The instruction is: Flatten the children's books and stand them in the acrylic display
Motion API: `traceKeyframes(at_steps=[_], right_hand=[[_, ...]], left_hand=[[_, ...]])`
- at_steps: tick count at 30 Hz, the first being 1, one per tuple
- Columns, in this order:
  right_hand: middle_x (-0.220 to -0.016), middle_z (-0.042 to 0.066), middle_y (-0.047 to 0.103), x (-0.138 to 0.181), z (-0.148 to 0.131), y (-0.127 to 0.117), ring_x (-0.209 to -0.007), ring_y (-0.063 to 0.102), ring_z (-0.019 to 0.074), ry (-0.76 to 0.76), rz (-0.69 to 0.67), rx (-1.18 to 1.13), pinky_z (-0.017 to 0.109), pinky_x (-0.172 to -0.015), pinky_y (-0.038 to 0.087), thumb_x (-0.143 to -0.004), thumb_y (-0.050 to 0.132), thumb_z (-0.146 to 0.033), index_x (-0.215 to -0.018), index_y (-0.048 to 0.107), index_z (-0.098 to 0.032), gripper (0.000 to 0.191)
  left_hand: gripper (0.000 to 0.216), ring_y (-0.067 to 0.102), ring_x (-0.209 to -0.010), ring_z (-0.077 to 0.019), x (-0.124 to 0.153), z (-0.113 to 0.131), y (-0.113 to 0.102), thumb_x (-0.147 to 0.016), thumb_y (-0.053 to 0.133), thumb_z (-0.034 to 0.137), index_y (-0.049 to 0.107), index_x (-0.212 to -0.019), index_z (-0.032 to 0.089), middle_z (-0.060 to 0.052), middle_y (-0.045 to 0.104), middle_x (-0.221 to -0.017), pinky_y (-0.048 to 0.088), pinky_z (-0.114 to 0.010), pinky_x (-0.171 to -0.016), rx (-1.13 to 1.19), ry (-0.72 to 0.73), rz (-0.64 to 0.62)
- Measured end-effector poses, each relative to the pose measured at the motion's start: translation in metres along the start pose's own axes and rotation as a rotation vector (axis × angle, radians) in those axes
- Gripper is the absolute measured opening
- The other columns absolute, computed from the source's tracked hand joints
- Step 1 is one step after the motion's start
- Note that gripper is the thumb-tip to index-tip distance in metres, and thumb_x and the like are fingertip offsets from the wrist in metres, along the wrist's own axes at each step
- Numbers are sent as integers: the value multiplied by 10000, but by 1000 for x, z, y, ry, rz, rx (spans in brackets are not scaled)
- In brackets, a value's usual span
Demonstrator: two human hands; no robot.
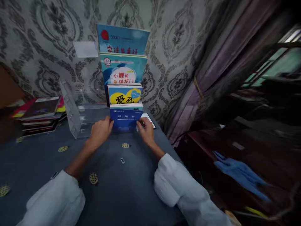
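Note:
A dark blue booklet (126, 121) with white Chinese characters stands upright in front of other books. My left hand (101, 129) closes on its left edge, thumb at the front, while my right hand (146, 129) pinches the right edge. Just behind rises a blue-and-yellow book (124, 94). Farther back and higher are a teal book (141, 64) with a white oval on its cover and a tall blue book (131, 36) with red lettering. To the left of the books is a clear plastic stepped stand (74, 113); its part behind the books is hidden.
A stack of books and magazines (41, 110) lies at the left. Behind the right hand lies a white-screened device (150, 122). Patterned wallpaper (178, 47) backs the table (131, 191). A tied curtain (188, 103) hangs at right, and a blue glove-like item (242, 172) lies beyond the table edge.

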State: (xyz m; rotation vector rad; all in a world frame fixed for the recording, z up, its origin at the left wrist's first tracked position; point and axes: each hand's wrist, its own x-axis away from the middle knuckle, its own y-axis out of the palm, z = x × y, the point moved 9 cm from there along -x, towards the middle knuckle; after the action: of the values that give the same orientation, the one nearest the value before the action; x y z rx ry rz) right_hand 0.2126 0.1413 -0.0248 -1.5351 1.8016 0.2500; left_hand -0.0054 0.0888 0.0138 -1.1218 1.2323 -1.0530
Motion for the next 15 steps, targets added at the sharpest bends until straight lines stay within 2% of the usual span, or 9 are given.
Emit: traceKeyframes(at_steps=[4, 7, 11, 15], right_hand=[[-866, 57, 677, 3, 2, -2, -792, 633, 215, 22, 37, -26, 343, -716, 535, -874, 565, -376, -906, 623, -203, 185], [-890, 59, 683, 5, 2, -4, -808, 643, 222, 32, 75, -26, 353, -726, 539, -881, 575, -345, -1056, 628, -193, 238], [-1010, 91, 660, 5, -6, -2, -888, 636, 233, -22, 48, 52, 371, -773, 544, -905, 522, -262, -1224, 625, -195, 342], [-1036, 111, 642, 6, -13, 2, -907, 622, 239, -61, 17, 117, 364, -765, 543, -910, 469, -188, -1250, 644, -177, 383]], left_hand=[[369, 729, -936, -337, 0, 1, 1, -1068, 280, 368, 536, -1207, 142, -154, 739, -993, 531, -385, -742, 10, -10, -3], [363, 732, -944, -339, 1, 1, 1, -1069, 284, 369, 524, -1219, 141, -154, 743, -1001, 532, -385, -745, 17, -6, -1], [368, 737, -925, -347, 1, 1, -1, -1068, 283, 366, 503, -1250, 132, -159, 747, -996, 539, -406, -742, 24, -22, 2], [373, 741, -916, -350, 1, 3, 0, -1064, 285, 346, 488, -1281, 120, -167, 748, -996, 548, -425, -748, 28, -26, 6]])
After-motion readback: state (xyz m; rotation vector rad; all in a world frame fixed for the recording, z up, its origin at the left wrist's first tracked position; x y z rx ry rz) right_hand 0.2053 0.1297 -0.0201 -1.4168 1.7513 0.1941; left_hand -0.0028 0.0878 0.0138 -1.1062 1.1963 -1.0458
